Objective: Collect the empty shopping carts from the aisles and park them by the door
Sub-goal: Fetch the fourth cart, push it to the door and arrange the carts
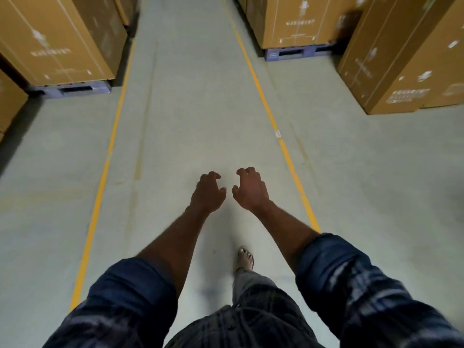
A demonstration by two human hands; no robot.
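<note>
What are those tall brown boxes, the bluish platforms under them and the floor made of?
Boxes: likely cardboard, matt tan, white print, sharp folded edges. Platforms: probably moulded plastic pallets, uniform bluish-purple with fork slots. Floor: seemingly sealed concrete, smooth grey-green, yellow painted lines.

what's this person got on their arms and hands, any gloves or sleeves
No gloves: the left hand and right hand are bare, with no watch, band or ring that shows. The left sleeve and right sleeve belong to a dark blue checked shirt, each rolled up near the elbow into a thick plain dark blue cuff, leaving the forearms uncovered.
</note>
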